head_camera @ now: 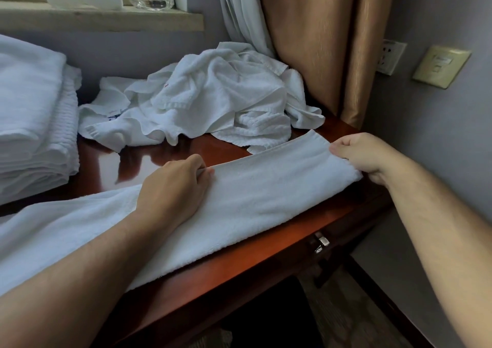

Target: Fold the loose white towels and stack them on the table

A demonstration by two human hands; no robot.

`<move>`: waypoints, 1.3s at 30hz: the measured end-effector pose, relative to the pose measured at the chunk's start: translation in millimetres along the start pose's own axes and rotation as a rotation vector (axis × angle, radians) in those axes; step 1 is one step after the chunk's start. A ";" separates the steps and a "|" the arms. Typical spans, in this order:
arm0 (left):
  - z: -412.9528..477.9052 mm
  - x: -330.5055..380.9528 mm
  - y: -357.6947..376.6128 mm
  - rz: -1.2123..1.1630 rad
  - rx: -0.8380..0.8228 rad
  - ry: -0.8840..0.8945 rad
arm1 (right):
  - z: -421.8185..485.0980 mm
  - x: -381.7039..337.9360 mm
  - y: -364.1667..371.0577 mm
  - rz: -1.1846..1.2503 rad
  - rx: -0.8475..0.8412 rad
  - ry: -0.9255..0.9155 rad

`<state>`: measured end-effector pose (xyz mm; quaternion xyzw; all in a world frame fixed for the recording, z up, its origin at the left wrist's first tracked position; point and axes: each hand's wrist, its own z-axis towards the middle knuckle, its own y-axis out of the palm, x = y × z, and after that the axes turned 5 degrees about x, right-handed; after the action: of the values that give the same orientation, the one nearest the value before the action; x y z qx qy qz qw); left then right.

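A long white towel (pixel 266 196), folded lengthwise, lies along the front of the reddish wooden table (pixel 239 265). My left hand (pixel 175 190) rests on its middle and pinches the far edge with curled fingers. My right hand (pixel 364 156) grips the towel's right end at the table's right corner. A heap of loose white towels (pixel 207 97) lies crumpled at the back of the table. A stack of folded white towels (pixel 29 124) stands at the left.
A brown curtain (pixel 327 41) and a white sheer hang behind the heap. A window sill (pixel 106 17) carries a white container and a glass ashtray. Wall sockets (pixel 391 56) and a switch are on the right wall. A drawer handle (pixel 320 242) sits below the table's edge.
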<state>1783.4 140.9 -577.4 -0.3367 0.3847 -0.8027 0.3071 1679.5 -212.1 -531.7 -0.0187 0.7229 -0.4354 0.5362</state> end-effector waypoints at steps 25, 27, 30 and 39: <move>-0.9 -73.6 -36.9 0.100 -0.082 -0.046 | -56.1 -50.7 103.5 -0.757 -0.086 -0.077; -7.1 -96.4 -56.8 0.092 -0.092 -0.055 | -67.7 -69.6 119.4 -0.750 -0.039 -0.017; -22.4 -127.2 -86.7 0.113 -0.140 -0.092 | -99.9 -99.2 163.8 -0.716 -0.060 -0.194; -94.6 -221.1 -166.7 0.234 -0.199 -0.245 | -175.5 -185.0 271.1 -0.613 -0.361 -0.627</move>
<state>1800.2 432.0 -552.4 -0.4134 0.4586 -0.6726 0.4081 1738.4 154.4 -559.3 -0.4544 0.5515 -0.4144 0.5636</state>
